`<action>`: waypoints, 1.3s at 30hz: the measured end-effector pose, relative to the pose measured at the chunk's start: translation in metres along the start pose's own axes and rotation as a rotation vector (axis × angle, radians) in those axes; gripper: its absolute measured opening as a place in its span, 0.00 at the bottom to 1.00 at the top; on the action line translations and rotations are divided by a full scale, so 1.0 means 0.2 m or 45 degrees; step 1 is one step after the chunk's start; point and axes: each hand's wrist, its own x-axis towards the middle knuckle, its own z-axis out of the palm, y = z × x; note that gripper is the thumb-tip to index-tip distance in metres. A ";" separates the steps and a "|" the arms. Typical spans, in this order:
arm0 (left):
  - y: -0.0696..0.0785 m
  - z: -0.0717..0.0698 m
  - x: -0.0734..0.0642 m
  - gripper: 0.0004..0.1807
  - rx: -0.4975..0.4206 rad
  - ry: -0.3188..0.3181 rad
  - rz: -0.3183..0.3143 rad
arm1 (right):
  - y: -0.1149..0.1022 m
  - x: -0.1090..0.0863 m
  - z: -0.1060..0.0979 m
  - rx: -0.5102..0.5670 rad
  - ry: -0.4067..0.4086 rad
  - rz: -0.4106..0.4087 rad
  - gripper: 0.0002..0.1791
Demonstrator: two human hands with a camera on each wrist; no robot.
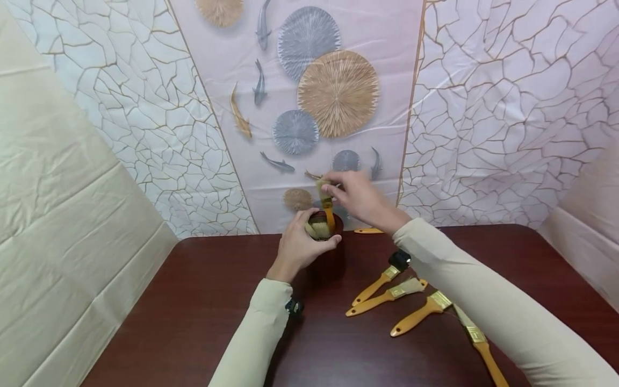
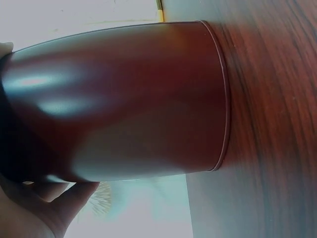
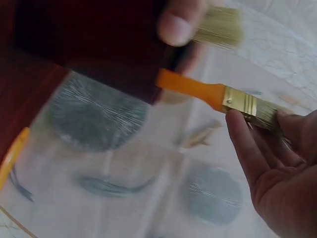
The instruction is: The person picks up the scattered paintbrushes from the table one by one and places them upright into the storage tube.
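A tall, glossy dark red-brown cup point(image 2: 129, 99) stands on the table near its back edge. My left hand point(image 1: 301, 243) grips it near the rim, fingers on one side and thumb on the other. Pale bristles of a paintbrush point(image 3: 220, 29) stick up out of the cup. Above the opening, my right hand point(image 1: 360, 198) pinches another paintbrush point(image 3: 195, 88) by its bristles, with the brass ferrule just past the fingertips. This brush points handle down, and the lower end of its orange handle is hidden at the cup's mouth.
Several orange-handled paintbrushes point(image 1: 411, 318) lie on the dark wooden table point(image 1: 208, 301), near and partly under my right forearm. One more orange handle point(image 1: 368, 230) lies by the back edge. Behind the table hangs a patterned cloth point(image 1: 309, 107), with pale cloth on both sides.
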 end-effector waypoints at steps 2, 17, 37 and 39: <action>0.00 0.00 -0.01 0.49 -0.001 -0.001 -0.007 | 0.03 0.00 0.04 -0.047 -0.036 0.005 0.11; 0.00 0.06 -0.02 0.42 -0.065 -0.015 0.047 | 0.10 -0.03 0.17 -0.088 -0.180 0.069 0.20; 0.00 -0.01 -0.01 0.50 -0.003 0.010 -0.019 | 0.20 -0.66 -0.33 0.201 -0.074 0.428 0.30; 0.00 0.00 0.00 0.50 -0.008 0.008 -0.017 | 0.22 -0.74 -0.38 0.153 -0.065 0.466 0.30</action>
